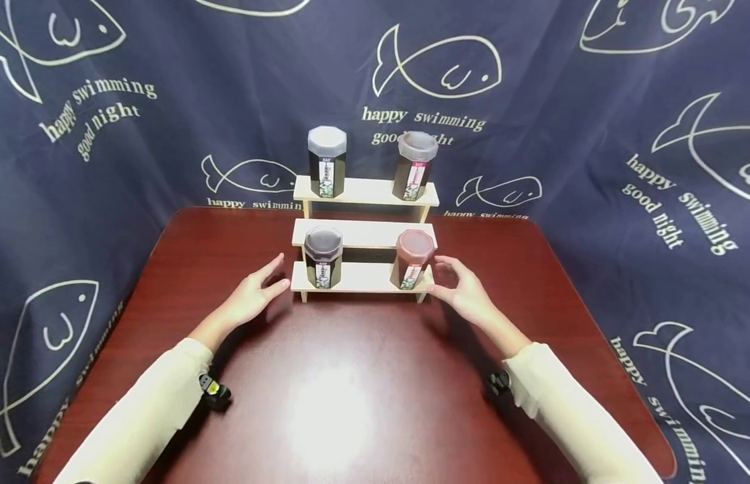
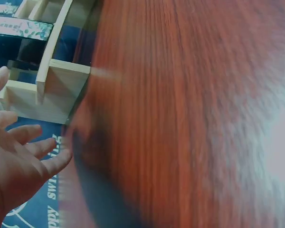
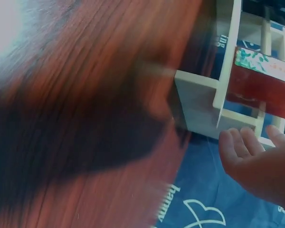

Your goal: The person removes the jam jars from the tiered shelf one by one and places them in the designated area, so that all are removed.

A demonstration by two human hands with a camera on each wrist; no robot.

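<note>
Shelf (image 1: pixel 368 233) is standing betw. L hand (image 1: pixel 249 298) and R hand (image 1: pixel 467 294), fingers (image 2: pixel 26 134) hanging loose, holding nothing; contact should be staying even, w/o tipping jars (image 1: pixel 414 250).

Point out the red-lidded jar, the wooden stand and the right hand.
Red-lidded jar (image 1: pixel 414 259), head view: side of its lid.
Wooden stand (image 1: pixel 365 234), head view: middle shelf.
Right hand (image 1: pixel 469 294), head view: middle of the hand.

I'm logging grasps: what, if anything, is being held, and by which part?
Nothing is held: the left hand and right hand flank the wooden rack without gripping it.
</note>
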